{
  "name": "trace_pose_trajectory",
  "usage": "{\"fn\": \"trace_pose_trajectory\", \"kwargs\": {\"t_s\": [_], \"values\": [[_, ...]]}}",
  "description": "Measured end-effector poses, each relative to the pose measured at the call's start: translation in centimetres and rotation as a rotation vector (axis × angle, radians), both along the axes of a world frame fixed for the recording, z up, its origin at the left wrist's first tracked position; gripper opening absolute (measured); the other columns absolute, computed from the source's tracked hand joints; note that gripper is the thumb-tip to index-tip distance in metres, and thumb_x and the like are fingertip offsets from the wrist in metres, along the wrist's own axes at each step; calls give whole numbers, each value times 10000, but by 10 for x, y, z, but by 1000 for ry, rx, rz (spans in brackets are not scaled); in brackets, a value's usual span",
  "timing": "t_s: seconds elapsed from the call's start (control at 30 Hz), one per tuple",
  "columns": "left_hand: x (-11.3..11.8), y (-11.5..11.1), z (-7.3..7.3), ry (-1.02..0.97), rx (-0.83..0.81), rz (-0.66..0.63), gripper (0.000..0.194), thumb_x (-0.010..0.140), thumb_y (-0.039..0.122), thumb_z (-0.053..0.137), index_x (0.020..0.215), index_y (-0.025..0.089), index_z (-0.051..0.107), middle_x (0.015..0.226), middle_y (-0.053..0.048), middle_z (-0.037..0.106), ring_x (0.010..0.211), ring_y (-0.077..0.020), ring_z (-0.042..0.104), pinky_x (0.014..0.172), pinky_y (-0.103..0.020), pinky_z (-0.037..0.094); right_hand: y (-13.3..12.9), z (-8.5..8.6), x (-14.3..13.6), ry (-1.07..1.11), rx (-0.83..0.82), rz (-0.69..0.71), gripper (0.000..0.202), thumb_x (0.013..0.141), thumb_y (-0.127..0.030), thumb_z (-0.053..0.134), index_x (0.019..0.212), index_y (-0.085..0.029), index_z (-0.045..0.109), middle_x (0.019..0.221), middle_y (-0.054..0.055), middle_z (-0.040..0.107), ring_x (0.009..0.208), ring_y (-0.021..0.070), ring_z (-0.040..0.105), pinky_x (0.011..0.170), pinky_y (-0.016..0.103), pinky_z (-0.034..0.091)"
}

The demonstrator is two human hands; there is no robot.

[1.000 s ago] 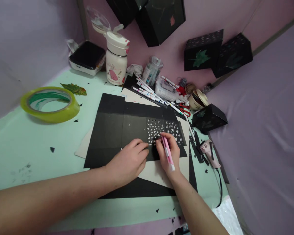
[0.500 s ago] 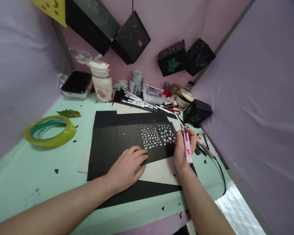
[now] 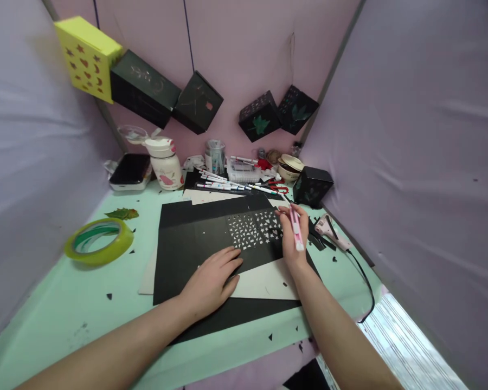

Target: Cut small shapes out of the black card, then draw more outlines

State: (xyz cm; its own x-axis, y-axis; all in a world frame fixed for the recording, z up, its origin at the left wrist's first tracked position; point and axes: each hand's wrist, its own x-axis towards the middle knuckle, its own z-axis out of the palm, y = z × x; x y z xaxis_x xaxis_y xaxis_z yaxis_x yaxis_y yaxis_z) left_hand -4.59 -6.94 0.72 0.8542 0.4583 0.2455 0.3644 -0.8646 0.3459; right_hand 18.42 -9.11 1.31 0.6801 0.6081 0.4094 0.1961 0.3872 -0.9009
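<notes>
A sheet of black card (image 3: 183, 246) lies over white board (image 3: 264, 283) and more black card. Many small cut-out shapes, such as hearts, stars and triangles, fill its right part. My left hand (image 3: 211, 279) rests flat on the card, fingers stretched out, just left of and below the cut-outs. In my right hand (image 3: 295, 238) is a pink utility knife (image 3: 296, 226), its white end towards me and its tip pointing away. The fingers are wrapped round it, by the card's right edge. I cannot tell whether the blade touches anything.
A roll of yellow-green tape (image 3: 124, 241) and a leaf (image 3: 122, 213) lie at left. Behind stand a white bottle (image 3: 166, 169), markers (image 3: 223, 185) and red scissors (image 3: 280, 189). A glue gun (image 3: 332, 233) with a cord lies right. Black boxes (image 3: 144, 89) hang above; scraps are scattered about.
The view has tilted up, so more of the hanging boxes shows. My left hand stays flat on the card; my right hand still holds the utility knife, near the card's right edge.
</notes>
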Motion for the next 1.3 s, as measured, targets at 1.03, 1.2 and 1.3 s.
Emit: {"fn": "trace_pose_trajectory", "kwargs": {"t_s": [1.03, 1.2, 1.3], "values": [[0, -8, 4, -46, 173, -41, 300, 932, 240, 452, 1148, 149, 639, 1250, -125, 634, 1204, -258, 561, 1032, -453, 461, 4, -14, 6, -417, -295, 66, 315, 875, -291, 534, 1176, -200, 545, 1070, 100, 691, 1001, 240, 662, 930, 431, 481], [-3, 7, 12, 34, 146, 13, 339, 923, 320, 498, 1201, 171, 622, 1297, -107, 609, 1240, -244, 532, 1042, -421, 445, 1, -17, 5, -526, -343, 143, 364, 869, -282, 554, 1226, -212, 530, 1155, 105, 673, 1049, 245, 651, 930, 422, 485], [-10, 30, 11, 114, 119, 68, 504, 862, 480, 584, 1311, 254, 548, 1419, -53, 513, 1319, -231, 454, 1077, -393, 399, 1, -21, 4, -625, -420, 188, 369, 862, -286, 570, 1226, -228, 546, 1173, 101, 673, 1050, 259, 652, 908, 429, 495]]}}
